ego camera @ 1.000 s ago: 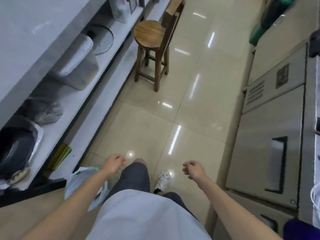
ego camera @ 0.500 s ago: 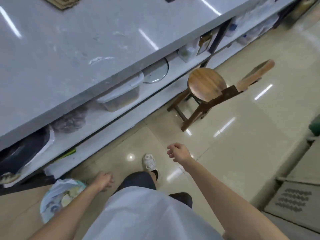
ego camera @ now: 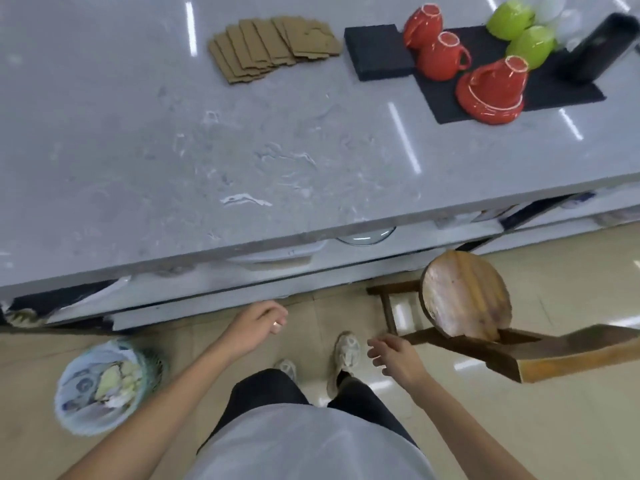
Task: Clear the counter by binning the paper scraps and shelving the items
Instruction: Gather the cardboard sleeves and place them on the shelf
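Both hands empty: left hand (ego camera: 258, 325) loosely curled, ring on a finger, right hand (ego camera: 394, 355) with fingers spread, both low over floor below the counter (ego camera: 242, 150) edge. Lined bin (ego camera: 107, 384) down-left of left hand, paper inside. Well beyond hands on the grey marbled top: fanned brown cardboard pieces (ego camera: 273, 46), long axis running left-right; right of them upturned red cups (ego camera: 446, 53) and green cups (ego camera: 519, 29) on black mats (ego camera: 379, 51). Wooden stool (ego camera: 465, 296) just right of right hand.

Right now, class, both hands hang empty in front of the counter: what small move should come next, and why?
Probably lift the left hand to the fanned cardboard pieces. Both it and the right hand are empty and below the counter, and the lined bin stands on the floor at the person's left.
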